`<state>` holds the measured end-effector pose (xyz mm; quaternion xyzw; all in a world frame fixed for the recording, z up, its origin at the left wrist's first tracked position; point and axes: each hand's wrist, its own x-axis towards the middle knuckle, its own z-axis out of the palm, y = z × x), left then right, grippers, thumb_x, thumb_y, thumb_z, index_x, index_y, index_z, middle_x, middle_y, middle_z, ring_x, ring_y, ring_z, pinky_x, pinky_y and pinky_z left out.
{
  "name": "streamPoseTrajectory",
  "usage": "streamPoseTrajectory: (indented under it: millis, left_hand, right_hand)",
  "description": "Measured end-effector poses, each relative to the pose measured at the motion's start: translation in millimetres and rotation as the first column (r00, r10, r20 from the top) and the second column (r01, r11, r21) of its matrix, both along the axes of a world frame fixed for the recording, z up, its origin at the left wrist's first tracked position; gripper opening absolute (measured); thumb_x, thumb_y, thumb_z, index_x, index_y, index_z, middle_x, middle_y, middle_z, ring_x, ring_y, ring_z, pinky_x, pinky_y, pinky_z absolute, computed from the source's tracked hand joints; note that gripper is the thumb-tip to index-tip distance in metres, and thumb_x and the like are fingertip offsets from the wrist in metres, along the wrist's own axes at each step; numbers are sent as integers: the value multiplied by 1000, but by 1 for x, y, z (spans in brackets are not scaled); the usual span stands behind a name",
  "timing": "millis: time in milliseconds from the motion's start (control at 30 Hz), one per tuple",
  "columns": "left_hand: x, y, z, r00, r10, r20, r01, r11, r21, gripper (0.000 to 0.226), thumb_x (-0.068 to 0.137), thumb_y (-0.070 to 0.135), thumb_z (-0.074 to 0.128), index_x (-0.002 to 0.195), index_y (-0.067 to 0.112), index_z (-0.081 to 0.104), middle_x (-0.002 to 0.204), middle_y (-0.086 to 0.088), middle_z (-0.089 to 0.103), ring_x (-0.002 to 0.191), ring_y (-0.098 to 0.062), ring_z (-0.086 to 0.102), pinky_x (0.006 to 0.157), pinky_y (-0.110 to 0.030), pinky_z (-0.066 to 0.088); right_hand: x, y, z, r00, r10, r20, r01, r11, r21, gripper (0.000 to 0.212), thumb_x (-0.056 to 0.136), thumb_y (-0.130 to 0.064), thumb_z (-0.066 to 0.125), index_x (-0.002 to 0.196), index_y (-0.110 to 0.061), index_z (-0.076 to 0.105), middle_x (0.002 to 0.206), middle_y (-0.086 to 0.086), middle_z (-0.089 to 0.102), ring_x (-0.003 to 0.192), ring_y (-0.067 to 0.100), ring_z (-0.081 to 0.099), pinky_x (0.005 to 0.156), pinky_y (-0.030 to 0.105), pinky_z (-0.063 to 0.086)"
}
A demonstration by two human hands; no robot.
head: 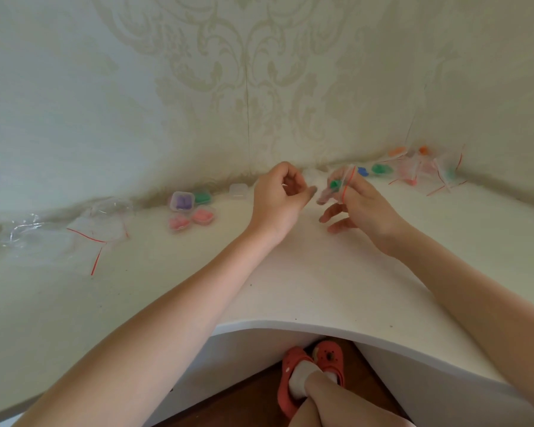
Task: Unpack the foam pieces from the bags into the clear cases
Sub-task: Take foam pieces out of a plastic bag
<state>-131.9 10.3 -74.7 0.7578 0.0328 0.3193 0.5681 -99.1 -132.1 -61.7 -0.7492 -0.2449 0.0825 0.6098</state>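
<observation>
two hands over white table (321,288), right hand (361,201) pinching green-foam bag (341,183), left hand (279,198) curled empty

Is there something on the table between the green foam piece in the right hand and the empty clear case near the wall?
Only the left hand is between the green foam piece, held in its bag by the right hand, and the empty clear case. The table there looks bare.

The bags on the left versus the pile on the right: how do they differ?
The left bags look empty and lie flat; the right bags are heaped, with orange, green and blue foam pieces among them. The left bags lie beside the filled cases. Both are clear plastic with red strips.
</observation>
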Motion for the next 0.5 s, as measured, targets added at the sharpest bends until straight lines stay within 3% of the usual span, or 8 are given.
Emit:
streamPoseTrajectory:
  millis: [100,167,267,400,500]
  left_hand:
    - [2,6,-2,998,68,-15,-69,996,-60,31,75,0,71,68,20,48,66,2,55,65,-31,63,67,-40,53]
    - [2,11,-4,995,90,-31,-93,991,-91,30,76,-3,68,69,19,49,66,0,56,64,-28,62,69,-45,54]
    - [-1,18,-5,979,203,-4,-203,979,-32,31,76,-4,62,67,22,47,66,1,56,64,-23,59,67,-36,50]
    - [-13,30,9,935,343,86,-351,930,113,29,73,-10,54,68,18,50,64,8,51,62,-14,51,57,-13,36]
    - [-28,47,26,916,399,45,-401,906,132,31,72,-6,53,62,23,52,77,-2,59,76,-22,60,66,-27,46]
  right_hand:
    - [0,-3,-4,946,5,323,64,977,-205,23,93,-5,37,100,-22,50,89,2,60,68,18,60,57,17,49]
    - [0,-6,-8,917,60,395,61,956,-287,17,94,-9,39,101,-19,50,88,0,61,72,21,62,63,17,47]
    - [-2,-4,-7,943,58,329,28,967,-253,16,96,-12,37,90,-20,49,85,-2,61,70,20,61,61,21,46]
    - [3,-4,-5,982,-126,138,142,984,-110,29,87,-1,33,67,-12,51,82,9,63,57,19,59,43,23,40]
    - [8,-9,-8,963,-226,147,247,957,-151,29,76,6,32,60,-1,56,77,22,64,44,16,52,37,18,34]
